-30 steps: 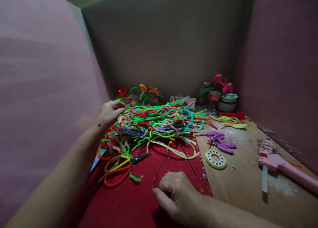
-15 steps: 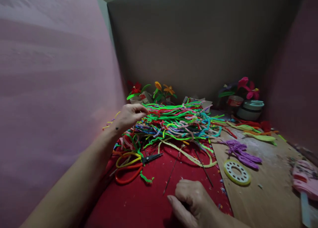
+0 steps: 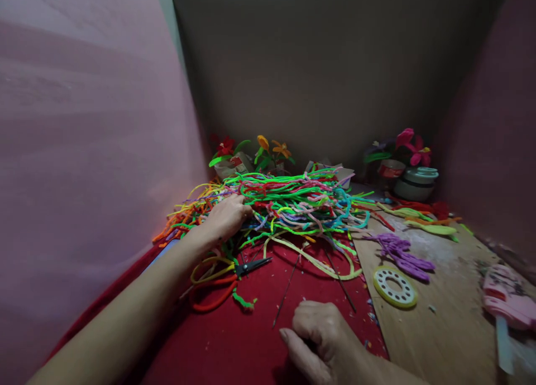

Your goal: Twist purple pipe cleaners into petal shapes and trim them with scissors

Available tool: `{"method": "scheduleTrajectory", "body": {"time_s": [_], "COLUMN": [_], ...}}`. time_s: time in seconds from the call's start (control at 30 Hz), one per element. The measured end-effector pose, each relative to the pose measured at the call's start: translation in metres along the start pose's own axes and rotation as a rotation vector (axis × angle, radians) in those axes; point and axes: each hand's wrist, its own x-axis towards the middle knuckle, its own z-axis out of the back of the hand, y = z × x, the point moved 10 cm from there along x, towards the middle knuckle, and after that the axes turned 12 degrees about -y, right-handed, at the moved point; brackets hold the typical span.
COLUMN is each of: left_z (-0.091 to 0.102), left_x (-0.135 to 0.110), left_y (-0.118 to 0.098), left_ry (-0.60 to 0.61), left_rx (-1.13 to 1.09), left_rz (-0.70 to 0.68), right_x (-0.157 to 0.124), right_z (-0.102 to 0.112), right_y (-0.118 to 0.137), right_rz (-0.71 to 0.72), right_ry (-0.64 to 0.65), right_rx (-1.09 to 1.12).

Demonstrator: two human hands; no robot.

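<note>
A big heap of multicoloured pipe cleaners (image 3: 288, 198) lies across the back of the red cloth. My left hand (image 3: 230, 213) reaches into its left part, fingers bent and closed on a pipe cleaner; the fingertips are partly hidden among the strands. Low in the view, my right hand (image 3: 320, 334) rests on the cloth with curled fingers and the thumb along the side, nothing visible in it. Scissors (image 3: 247, 267) with yellow and red handles lie below my left hand, beside a short green twisted piece (image 3: 243, 301). Two thin dark sticks (image 3: 341, 281) lie in front of the heap.
On the brown board at right are a bundle of purple pipe cleaners (image 3: 402, 256), a yellow-rimmed tape roll (image 3: 395, 287) and a pink glue gun (image 3: 506, 298). Pipe-cleaner flowers (image 3: 272, 147) and a pale lidded jar (image 3: 416, 184) stand at the back. Walls close in the sides.
My left hand has come down from the top of the heap into its left front part. The view has shifted slightly. My right hand stays in place.
</note>
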Motion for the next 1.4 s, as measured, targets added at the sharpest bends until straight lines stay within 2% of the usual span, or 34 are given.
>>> {"method": "scheduleTrajectory", "body": {"time_s": [0.2, 0.5, 0.7, 0.77, 0.83, 0.97, 1.13, 1.27, 1.4], "left_z": [0.009, 0.006, 0.030, 0.038, 0.044, 0.049, 0.042, 0.026, 0.013], "left_x": [-0.002, -0.002, -0.009, -0.011, -0.014, -0.014, -0.010, -0.006, -0.004], "left_y": [-0.007, -0.010, -0.007, -0.008, -0.012, -0.016, 0.001, 0.007, 0.005], "left_ry": [-0.035, -0.101, -0.232, -0.281, -0.310, -0.308, -0.194, -0.126, -0.093], "left_rx": [0.059, 0.129, 0.039, -0.049, -0.084, -0.001, -0.059, -0.084, -0.060], "left_rz": [-0.063, -0.088, -0.105, -0.123, -0.148, -0.112, 0.059, 0.036, 0.017], "right_x": [0.000, 0.001, 0.000, 0.011, 0.032, 0.085, 0.127, 0.139, 0.141], "right_z": [0.001, 0.002, 0.002, 0.006, 0.015, 0.030, 0.003, -0.011, -0.015], "right_y": [0.001, -0.001, -0.013, -0.014, -0.009, -0.008, -0.036, -0.047, -0.052], "right_rz": [-0.026, -0.036, -0.133, -0.161, -0.127, -0.038, 0.039, 0.062, 0.062], "right_ry": [0.000, -0.006, 0.006, -0.006, -0.049, -0.210, -0.138, -0.094, -0.063], "right_rx": [-0.004, -0.015, -0.069, -0.126, -0.191, -0.292, -0.574, -0.784, -0.855]}}
